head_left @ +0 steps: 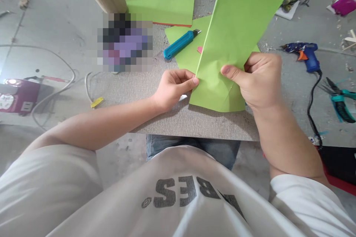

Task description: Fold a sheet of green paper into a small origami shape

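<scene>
Gripping the light-green sheet [239, 22] above the near part of the worktop [194, 126], I have the right hand [261, 81] clasped on its right side, thumb pressed against the face, while the left hand [172, 90] pinches its left edge. On my view, a teal utility knife [179, 46] lies left of it, partly over a flat green sheet [189, 57]; farther right rest a blue glue gun [302, 53] and teal-handled pliers [342, 105].

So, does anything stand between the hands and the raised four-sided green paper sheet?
Nothing visible: the left hand pinches the left edge of the raised green sheet, and the right hand grips its right side.
</scene>
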`<state>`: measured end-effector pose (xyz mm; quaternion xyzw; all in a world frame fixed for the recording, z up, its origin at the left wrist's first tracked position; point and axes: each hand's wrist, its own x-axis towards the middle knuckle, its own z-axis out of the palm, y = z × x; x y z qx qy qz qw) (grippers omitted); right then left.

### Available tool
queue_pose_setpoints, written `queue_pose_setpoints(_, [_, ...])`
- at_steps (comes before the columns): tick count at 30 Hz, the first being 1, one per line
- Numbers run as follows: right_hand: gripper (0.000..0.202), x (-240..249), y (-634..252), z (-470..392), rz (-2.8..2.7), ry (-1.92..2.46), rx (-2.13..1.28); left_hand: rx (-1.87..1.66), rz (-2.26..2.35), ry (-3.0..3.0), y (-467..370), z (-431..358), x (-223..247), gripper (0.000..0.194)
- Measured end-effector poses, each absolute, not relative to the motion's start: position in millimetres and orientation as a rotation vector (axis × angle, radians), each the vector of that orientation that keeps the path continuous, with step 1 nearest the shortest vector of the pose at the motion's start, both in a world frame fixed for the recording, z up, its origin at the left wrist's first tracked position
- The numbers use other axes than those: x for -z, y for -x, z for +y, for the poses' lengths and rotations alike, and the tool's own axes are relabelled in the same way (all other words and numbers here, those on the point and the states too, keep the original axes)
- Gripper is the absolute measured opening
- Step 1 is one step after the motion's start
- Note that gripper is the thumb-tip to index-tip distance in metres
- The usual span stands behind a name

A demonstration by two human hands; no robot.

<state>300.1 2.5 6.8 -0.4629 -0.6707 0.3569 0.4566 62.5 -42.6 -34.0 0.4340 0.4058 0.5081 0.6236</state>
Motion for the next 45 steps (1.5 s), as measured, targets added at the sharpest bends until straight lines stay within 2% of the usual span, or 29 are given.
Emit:
queue_pose_setpoints(7, [0.064,-6.8,-300.1,3.9,-1.654,1.129,-0.885,-1.16,0.917,-0.967,-62.7,-42.2,33.8,0.062])
queue_pose_setpoints(24, [0.071,0.4,-303.2,10.2,-1.646,1.149,-0.795,-1.126,0.995,-1.137,-60.2,-43.0,30.7,0.081])
queue_pose_setpoints(32, [0.058,2.3,-304.1,10.6,-1.635,1.116,-0.792,-1.161,1.046,-1.232,-59.8,-44.9,29.6,0.083])
queue_pose_setpoints(45, [0.059,1.7,-304.6,14.6,-1.608,1.078,-0.736,-1.205,1.063,-1.294,-62.1,-45.3,31.6,0.084])
